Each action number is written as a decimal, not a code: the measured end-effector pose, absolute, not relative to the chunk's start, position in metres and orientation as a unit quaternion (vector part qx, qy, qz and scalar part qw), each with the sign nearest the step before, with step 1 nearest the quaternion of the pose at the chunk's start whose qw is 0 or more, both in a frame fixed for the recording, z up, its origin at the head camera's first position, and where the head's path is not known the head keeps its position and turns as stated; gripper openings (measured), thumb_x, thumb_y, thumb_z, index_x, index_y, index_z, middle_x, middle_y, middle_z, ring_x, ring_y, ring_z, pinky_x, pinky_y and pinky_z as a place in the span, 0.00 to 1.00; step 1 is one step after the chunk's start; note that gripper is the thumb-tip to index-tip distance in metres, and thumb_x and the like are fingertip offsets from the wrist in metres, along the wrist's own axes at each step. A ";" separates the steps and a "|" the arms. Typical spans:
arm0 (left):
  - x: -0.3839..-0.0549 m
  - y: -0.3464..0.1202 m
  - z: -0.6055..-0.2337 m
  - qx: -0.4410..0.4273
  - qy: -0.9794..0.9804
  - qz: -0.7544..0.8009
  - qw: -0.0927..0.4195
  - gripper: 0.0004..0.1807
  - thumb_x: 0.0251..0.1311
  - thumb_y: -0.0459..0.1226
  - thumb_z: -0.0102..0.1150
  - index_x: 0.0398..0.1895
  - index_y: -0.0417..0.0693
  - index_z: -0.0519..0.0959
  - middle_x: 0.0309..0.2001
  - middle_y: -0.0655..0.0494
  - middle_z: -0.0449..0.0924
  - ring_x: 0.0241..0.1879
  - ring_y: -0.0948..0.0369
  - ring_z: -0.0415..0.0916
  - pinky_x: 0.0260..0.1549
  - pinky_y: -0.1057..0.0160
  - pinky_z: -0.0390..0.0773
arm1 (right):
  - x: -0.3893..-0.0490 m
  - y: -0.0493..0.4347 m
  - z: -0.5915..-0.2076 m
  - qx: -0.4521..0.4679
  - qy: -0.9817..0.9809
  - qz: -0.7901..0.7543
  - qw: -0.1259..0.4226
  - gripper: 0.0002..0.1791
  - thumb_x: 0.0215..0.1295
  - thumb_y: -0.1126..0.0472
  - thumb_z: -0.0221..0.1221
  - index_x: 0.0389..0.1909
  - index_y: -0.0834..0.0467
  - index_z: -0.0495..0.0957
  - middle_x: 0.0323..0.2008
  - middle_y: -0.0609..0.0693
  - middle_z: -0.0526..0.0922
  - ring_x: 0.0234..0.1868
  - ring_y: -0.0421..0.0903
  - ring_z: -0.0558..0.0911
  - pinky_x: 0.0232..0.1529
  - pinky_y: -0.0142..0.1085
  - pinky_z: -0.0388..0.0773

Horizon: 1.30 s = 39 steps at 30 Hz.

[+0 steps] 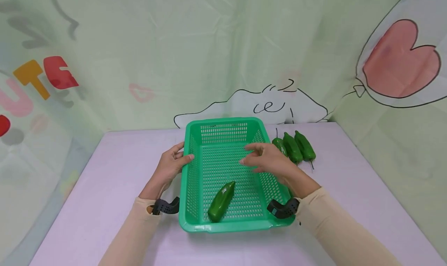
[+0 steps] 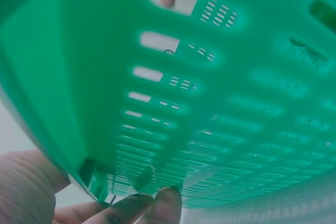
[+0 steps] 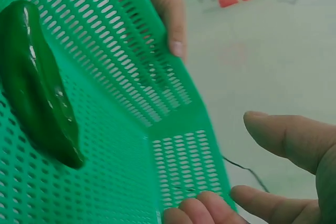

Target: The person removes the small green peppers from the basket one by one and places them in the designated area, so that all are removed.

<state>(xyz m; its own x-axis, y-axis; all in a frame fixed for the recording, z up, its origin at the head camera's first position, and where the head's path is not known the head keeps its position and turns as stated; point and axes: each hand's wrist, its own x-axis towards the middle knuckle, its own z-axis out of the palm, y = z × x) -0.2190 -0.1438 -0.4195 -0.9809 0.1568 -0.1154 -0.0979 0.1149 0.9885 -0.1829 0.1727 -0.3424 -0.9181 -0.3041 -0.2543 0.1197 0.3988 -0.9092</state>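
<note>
A green plastic basket [image 1: 230, 120] with slotted walls is in the middle of the head view. My left hand [image 1: 170, 166] grips its left rim, thumb over the edge and fingers along the outside; in the left wrist view the fingers [image 2: 164, 205] show against the slotted wall. One glossy green pepper [image 1: 222, 202] lies inside toward the near end, and the right wrist view shows this pepper [image 3: 39, 85] close up. Over the basket's right side hovers my right hand [image 1: 269, 160], holding nothing, its thumb and fingers spread apart in the right wrist view.
Three more green peppers [image 1: 293, 146] lie side by side on the pale table [image 1: 349, 204], just right of the basket and partly behind the right hand. A printed cloth backdrop [image 1: 209, 56] rises behind the table and along both sides.
</note>
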 end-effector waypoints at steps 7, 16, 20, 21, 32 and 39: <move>-0.220 -0.142 -0.420 0.016 0.742 0.663 0.095 0.38 0.71 0.34 0.64 0.82 0.45 0.60 0.65 0.38 0.79 0.46 0.56 0.88 0.46 0.59 0.88 | -0.196 0.157 -0.362 -0.051 0.793 -0.551 0.256 0.36 0.70 0.58 0.65 0.75 0.66 0.65 0.60 0.64 0.79 0.64 0.65 0.78 0.61 0.56 0.81; -0.220 -0.143 -0.420 0.020 0.739 0.666 0.097 0.39 0.71 0.34 0.65 0.82 0.45 0.60 0.66 0.37 0.78 0.46 0.55 0.88 0.46 0.59 0.88 | -0.206 0.144 -0.375 -0.040 0.805 -0.519 0.286 0.35 0.67 0.60 0.68 0.71 0.67 0.69 0.60 0.63 0.78 0.62 0.64 0.78 0.57 0.54 0.84; -0.220 -0.144 -0.419 0.022 0.738 0.667 0.097 0.39 0.71 0.35 0.65 0.82 0.44 0.59 0.67 0.36 0.77 0.47 0.55 0.88 0.46 0.59 0.88 | -0.209 0.138 -0.377 -0.038 0.815 -0.494 0.300 0.34 0.66 0.61 0.69 0.70 0.68 0.71 0.57 0.63 0.79 0.57 0.60 0.81 0.54 0.53 0.85; -0.220 -0.144 -0.419 0.022 0.738 0.667 0.097 0.39 0.71 0.35 0.65 0.82 0.44 0.59 0.67 0.36 0.77 0.47 0.55 0.88 0.46 0.60 0.88 | -0.209 0.136 -0.378 -0.038 0.818 -0.487 0.304 0.34 0.65 0.61 0.69 0.70 0.68 0.71 0.56 0.63 0.80 0.56 0.60 0.81 0.54 0.53 0.85; -0.220 -0.142 -0.418 0.013 0.737 0.669 0.098 0.38 0.71 0.34 0.65 0.81 0.45 0.61 0.65 0.38 0.79 0.45 0.56 0.88 0.45 0.60 0.88 | -0.208 0.122 -0.387 -0.040 0.842 -0.426 0.328 0.29 0.59 0.65 0.73 0.62 0.67 0.79 0.48 0.59 0.83 0.49 0.55 0.82 0.50 0.52 0.87; -0.218 -0.142 -0.417 0.016 0.736 0.670 0.097 0.38 0.71 0.33 0.64 0.81 0.45 0.61 0.64 0.37 0.79 0.44 0.57 0.88 0.44 0.60 0.88 | -0.205 0.119 -0.390 -0.061 0.836 -0.417 0.350 0.22 0.58 0.68 0.73 0.55 0.66 0.83 0.42 0.57 0.85 0.42 0.53 0.84 0.46 0.50 0.88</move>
<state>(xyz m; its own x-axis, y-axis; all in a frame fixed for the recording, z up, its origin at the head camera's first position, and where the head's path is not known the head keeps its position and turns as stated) -0.2178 -0.1423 -0.4165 -0.9806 0.1535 -0.1217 -0.1067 0.1026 0.9890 -0.2049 0.1186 -0.3902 -0.7469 -0.3943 -0.5354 0.1903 0.6448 -0.7403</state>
